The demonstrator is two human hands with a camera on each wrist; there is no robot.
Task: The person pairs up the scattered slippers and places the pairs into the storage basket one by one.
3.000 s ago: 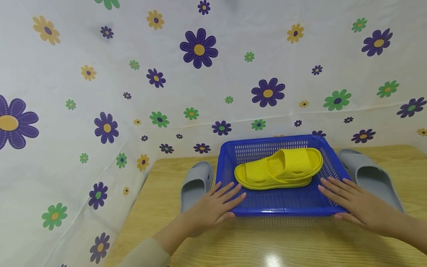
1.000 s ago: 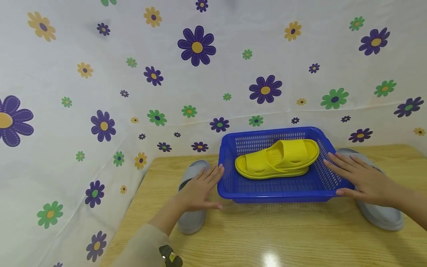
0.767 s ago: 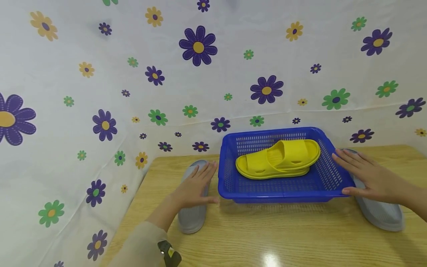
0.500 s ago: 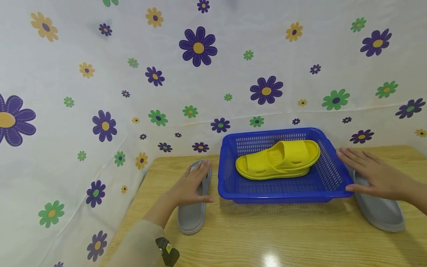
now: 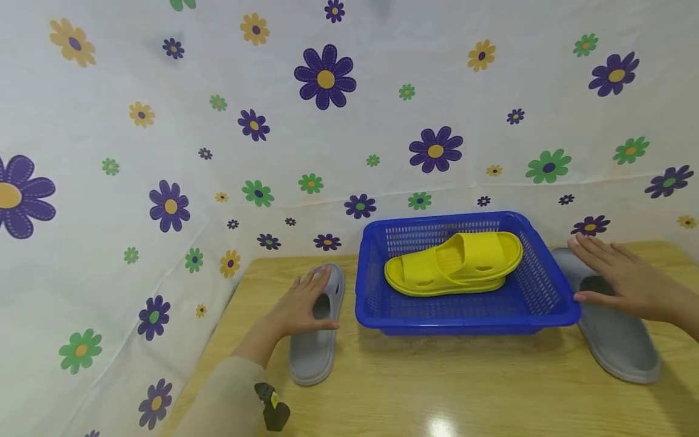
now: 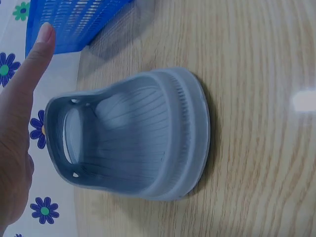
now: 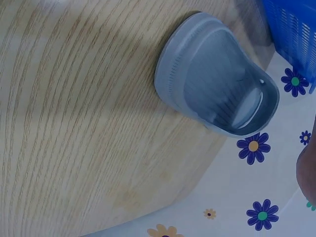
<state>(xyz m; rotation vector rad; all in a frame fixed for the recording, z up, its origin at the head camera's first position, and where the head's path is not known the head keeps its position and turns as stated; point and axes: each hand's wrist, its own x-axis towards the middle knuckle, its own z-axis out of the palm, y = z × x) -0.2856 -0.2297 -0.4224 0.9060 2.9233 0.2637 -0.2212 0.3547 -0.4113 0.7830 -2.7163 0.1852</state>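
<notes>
A blue basket (image 5: 469,322) stands on the table with a pair of yellow slippers (image 5: 483,254) lying in it, one partly over the other. My left hand (image 5: 292,312), fingers extended and thumb spread, is over the grey slipper (image 5: 312,358) left of the basket and covers part of its strap. To the basket's right lies the other grey slipper (image 5: 619,343); my right hand (image 5: 636,282) hovers at its strap, holding nothing, with the thumb near the basket's corner. Each wrist view shows a grey slipper, (image 6: 128,133) left and the other slipper (image 7: 217,74) right, with nothing gripped.
The wooden table (image 5: 448,382) reaches back to a white flower-patterned cloth (image 5: 371,121) hanging behind it. That cloth also runs along the table's left side. Both grey slippers lie close beside the basket.
Since three seconds ago the basket has shifted back a little, and both hands have left its sides. They moved outward, the left to the left and the right to the right, over the grey slippers.
</notes>
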